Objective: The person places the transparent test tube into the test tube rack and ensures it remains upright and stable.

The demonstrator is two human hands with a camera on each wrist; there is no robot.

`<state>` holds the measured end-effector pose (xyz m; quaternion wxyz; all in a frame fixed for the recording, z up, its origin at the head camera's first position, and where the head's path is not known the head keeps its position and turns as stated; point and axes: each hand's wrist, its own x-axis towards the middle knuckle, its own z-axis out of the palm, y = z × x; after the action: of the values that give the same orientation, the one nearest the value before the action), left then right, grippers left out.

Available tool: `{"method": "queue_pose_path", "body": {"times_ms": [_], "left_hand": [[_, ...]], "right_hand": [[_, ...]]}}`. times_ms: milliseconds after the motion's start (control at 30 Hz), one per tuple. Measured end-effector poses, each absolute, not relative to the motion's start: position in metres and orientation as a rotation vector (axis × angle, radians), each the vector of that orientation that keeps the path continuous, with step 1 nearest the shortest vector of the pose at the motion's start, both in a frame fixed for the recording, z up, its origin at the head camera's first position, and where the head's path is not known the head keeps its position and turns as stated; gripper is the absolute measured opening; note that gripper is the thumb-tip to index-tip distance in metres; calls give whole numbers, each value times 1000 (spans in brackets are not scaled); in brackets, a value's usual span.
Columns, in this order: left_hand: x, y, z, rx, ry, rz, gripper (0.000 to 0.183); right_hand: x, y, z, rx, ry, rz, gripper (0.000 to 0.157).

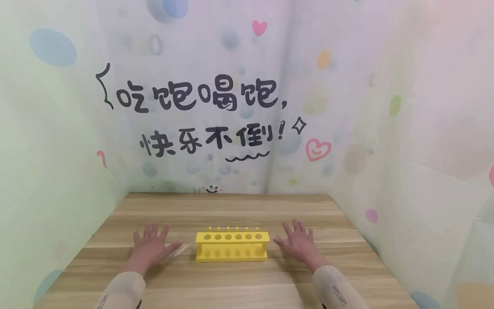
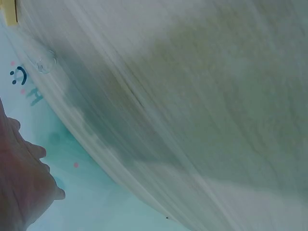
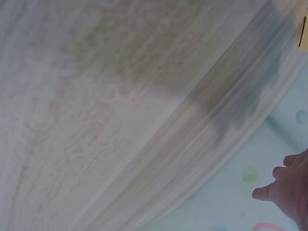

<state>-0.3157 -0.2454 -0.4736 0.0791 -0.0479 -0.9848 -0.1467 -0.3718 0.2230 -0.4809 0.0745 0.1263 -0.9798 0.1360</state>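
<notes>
One yellow, oblong six-hole rack (image 1: 232,248) stands on the brown wood-grain table (image 1: 231,285) between the left hand (image 1: 151,248) and right hand (image 1: 301,244), both stretched forward, fingers spread, gripping nothing. Seemingly one clear, slender tube (image 1: 176,254) lies beside the left hand.

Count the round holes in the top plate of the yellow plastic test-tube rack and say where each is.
6 round holes, in one row along the top plate of the yellow plastic rack: one near each end, four between; none hidden.
</notes>
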Motion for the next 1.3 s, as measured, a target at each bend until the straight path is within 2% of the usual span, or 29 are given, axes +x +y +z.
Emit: {"method": "queue_pose_path", "body": {"times_ms": [367,633,1033,1300], "left_hand": [[-320,-244,-474,-138,-2960,-443,92],[-320,-244,-475,-134,-2973,-441,94],[-317,-239,-472,-141,-2979,-491,94],[-316,-238,-472,-130,-2994,-511,97]], "right_hand": [[-373,215,-476,425,-2892,507,71],[-367,207,-468,518,-2831,709,67],[-361,194,-465,613,-2806,1018,68],[-358,191,-467,667,-2779,1091,63]]}}
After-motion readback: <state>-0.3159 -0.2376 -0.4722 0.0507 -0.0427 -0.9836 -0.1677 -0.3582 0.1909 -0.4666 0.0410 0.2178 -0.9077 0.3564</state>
